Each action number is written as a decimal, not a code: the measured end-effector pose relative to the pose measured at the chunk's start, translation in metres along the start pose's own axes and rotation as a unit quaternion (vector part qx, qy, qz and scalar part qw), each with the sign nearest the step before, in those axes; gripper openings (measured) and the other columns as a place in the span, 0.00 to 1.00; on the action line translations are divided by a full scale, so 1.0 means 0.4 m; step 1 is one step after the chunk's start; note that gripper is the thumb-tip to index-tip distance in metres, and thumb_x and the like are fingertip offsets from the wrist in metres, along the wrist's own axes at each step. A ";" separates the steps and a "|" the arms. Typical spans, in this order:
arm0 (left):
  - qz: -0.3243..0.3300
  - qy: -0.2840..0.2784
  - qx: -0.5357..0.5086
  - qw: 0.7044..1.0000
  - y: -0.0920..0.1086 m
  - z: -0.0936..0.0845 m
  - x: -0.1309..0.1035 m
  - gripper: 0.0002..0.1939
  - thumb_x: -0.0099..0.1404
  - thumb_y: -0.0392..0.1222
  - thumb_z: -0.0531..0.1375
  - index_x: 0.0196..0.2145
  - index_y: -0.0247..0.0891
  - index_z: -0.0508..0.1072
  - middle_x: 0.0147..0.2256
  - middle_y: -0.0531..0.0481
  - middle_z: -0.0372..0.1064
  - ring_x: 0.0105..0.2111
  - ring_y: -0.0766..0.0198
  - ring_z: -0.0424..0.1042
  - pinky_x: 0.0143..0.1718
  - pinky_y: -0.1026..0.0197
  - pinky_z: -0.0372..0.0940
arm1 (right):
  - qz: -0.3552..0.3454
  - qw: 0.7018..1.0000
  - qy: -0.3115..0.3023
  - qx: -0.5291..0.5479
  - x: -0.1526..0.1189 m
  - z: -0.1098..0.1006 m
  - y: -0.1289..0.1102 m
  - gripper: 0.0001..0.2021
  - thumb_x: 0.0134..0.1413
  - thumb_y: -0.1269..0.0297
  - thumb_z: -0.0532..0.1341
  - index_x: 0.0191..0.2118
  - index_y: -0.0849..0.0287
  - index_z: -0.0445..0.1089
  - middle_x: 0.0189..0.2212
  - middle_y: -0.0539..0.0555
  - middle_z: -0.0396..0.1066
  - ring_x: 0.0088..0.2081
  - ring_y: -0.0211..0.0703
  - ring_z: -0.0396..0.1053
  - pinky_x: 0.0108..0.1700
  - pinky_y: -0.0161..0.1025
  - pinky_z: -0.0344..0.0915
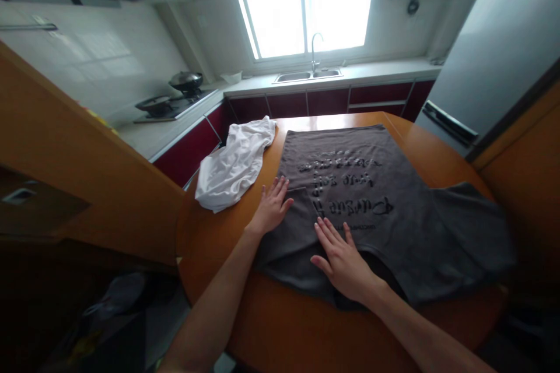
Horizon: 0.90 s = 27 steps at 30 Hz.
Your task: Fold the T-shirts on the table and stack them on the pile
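A dark grey T-shirt (394, 169) with black lettering lies spread on the wooden table (271, 326). Its neckline faces me, the lettering reads upside down, and one sleeve reaches out to the right. On the left, part of the shirt is folded inward over the body. My left hand (273, 207) rests flat at that folded left edge, fingers stretched out. Flat on the shirt near the neckline lies my right hand (341, 256), its fingers extended and thumb apart. Neither hand grips the cloth.
A crumpled white garment (236, 163) lies at the table's left edge. Beyond the table are a counter with a sink (293, 77) under a window, and a stove (179, 106) with two pans. A fridge (490, 52) stands on the right, a wooden panel (87, 145) on the left.
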<state>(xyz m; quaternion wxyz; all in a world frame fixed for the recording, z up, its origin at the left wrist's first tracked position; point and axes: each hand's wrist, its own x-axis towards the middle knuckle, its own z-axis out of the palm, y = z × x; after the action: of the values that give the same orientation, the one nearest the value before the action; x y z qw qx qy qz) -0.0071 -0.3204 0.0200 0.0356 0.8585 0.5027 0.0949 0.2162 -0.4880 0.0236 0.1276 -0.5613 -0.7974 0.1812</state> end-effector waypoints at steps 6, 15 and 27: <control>0.035 -0.056 0.000 0.998 0.031 0.001 -0.001 0.32 0.76 0.55 0.46 0.72 0.43 0.48 0.72 0.43 0.38 0.72 0.49 0.37 0.68 0.31 0.35 | -0.008 1.000 -0.008 0.007 -0.004 -0.009 -0.004 0.36 0.69 0.44 0.47 0.73 0.62 0.45 0.73 0.59 0.38 0.74 0.50 0.35 0.71 0.64 0.30; 0.100 -0.106 -0.058 0.988 0.051 0.013 -0.025 0.34 0.75 0.57 0.48 0.73 0.43 0.46 0.73 0.41 0.36 0.72 0.51 0.33 0.69 0.39 0.40 | -0.020 1.000 0.005 0.022 -0.004 -0.004 0.000 0.34 0.70 0.45 0.46 0.72 0.62 0.49 0.73 0.59 0.41 0.73 0.51 0.38 0.72 0.63 0.31; 0.095 -0.085 -0.178 0.976 0.003 -0.060 -0.033 0.31 0.76 0.54 0.46 0.71 0.42 0.52 0.71 0.46 0.47 0.72 0.59 0.42 0.71 0.50 0.44 | -0.024 1.000 0.002 0.014 0.001 0.005 0.004 0.33 0.70 0.47 0.46 0.72 0.62 0.50 0.73 0.61 0.41 0.73 0.52 0.38 0.71 0.64 0.31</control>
<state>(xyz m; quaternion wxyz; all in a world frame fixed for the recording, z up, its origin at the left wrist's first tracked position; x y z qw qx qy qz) -0.0170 -0.3333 0.0419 0.2210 0.8871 0.3894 0.1120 0.2167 -0.4874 0.0213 0.1409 -0.5407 -0.8078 0.1879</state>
